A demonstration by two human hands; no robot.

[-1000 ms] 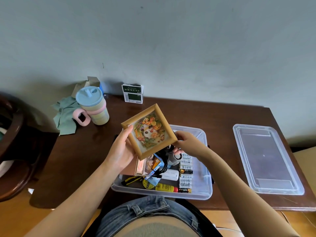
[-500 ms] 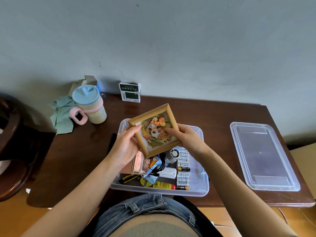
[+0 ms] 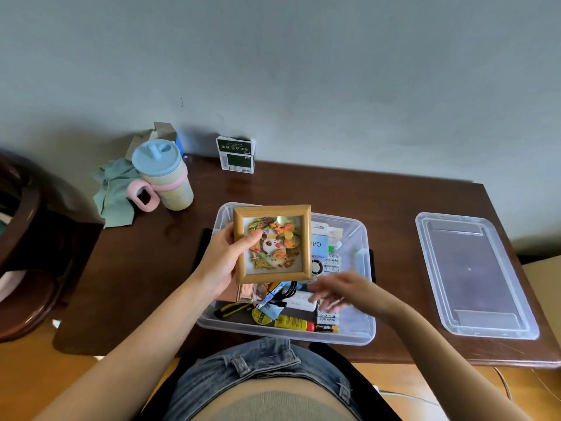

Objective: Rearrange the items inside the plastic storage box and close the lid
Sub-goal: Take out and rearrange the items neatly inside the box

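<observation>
A clear plastic storage box (image 3: 365, 299) sits at the table's near edge, filled with batteries, a yellow glue tube, a black cable, cards and other small items. My left hand (image 3: 223, 262) holds a small wooden picture frame (image 3: 272, 243) with a colourful picture, squared up and raised over the box's left half. My right hand (image 3: 340, 291) hovers blurred over the box's middle with fingers spread and nothing in it. The clear lid (image 3: 473, 275) lies flat on the table to the right of the box.
On the dark wooden table (image 3: 136, 268) at the back left stands a pastel tumbler (image 3: 165, 174) with a pink handle, beside a green cloth (image 3: 113, 189). A small green-and-white box (image 3: 236, 153) leans by the wall. A dark wooden chair (image 3: 24, 253) is at far left.
The frame has turned from a tilted diamond to square and moved over the box. My right hand let go of it and dropped toward the box's contents.
</observation>
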